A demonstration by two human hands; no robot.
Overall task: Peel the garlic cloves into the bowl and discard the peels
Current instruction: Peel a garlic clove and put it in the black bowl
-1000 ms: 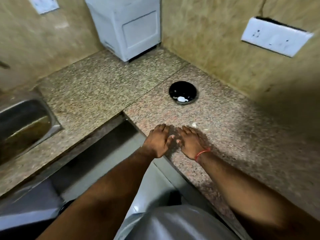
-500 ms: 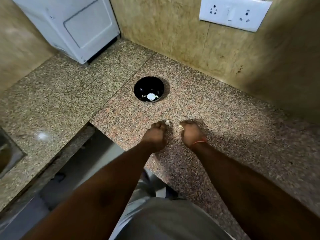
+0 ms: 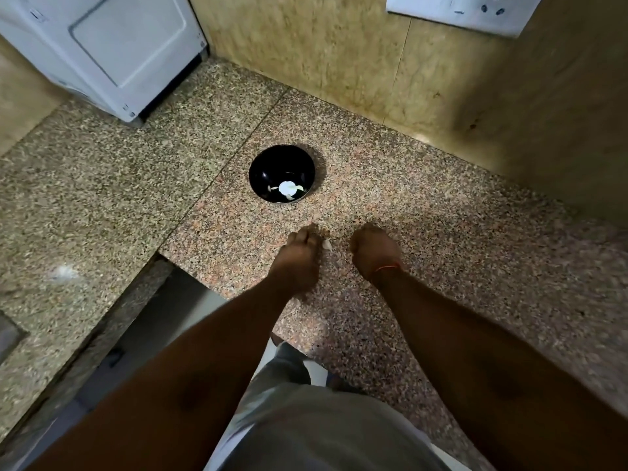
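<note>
Both hands sit low on the speckled granite counter (image 3: 441,232), knuckles up and fingers curled under. Half a second ago they were almost touching; now a clear gap of stone shows between them, and a pale scrap of garlic peel (image 3: 327,245) lies in that gap, just beside the left hand (image 3: 299,256). That hand's fingers are bent toward the scrap and look to be pinching or touching its edge, but motion blur hides the contact, so whether it actually grips anything cannot be told. The right hand (image 3: 372,251), with a thin red thread at the wrist, is curled into a loose fist against the counter; what lies under its fingers is hidden, and I cannot tell whether it holds a clove or nothing.

Compared with the earlier frames the view has swung further right and down, so the sink has dropped out of sight.

Beyond the hands, well apart from them, the black bowl (image 3: 263,164) stands upright on the counter with a white peeled garlic clove (image 3: 287,188) and a few pale bits in its bottom. A white appliance (image 3: 102,45) stands in the far left corner and a white switch plate (image 3: 458,8) is on the tiled wall; no lettering on either can be read.
</note>
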